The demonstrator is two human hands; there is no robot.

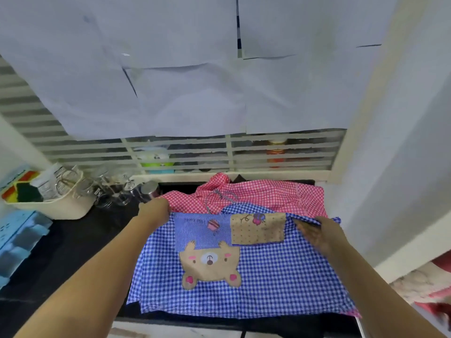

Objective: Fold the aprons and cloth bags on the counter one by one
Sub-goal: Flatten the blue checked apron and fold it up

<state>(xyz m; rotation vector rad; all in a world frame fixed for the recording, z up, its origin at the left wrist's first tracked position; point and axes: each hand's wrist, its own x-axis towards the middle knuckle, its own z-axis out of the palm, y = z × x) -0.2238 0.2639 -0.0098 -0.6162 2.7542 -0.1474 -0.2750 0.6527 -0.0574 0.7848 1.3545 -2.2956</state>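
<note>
A blue-and-white checked apron with a brown bear patch and two pockets lies spread on the black counter, upside down to me. My left hand grips its far left corner. My right hand pinches its far right edge, fingers curled over the cloth. Behind it a red-and-white checked apron lies crumpled against the back of the counter, partly under the blue one.
A cream basket with sponges and packets stands at the back left, glass jars and a steel tin beside it. A light blue tray sits at the far left. A louvred window runs behind; a white wall stands right.
</note>
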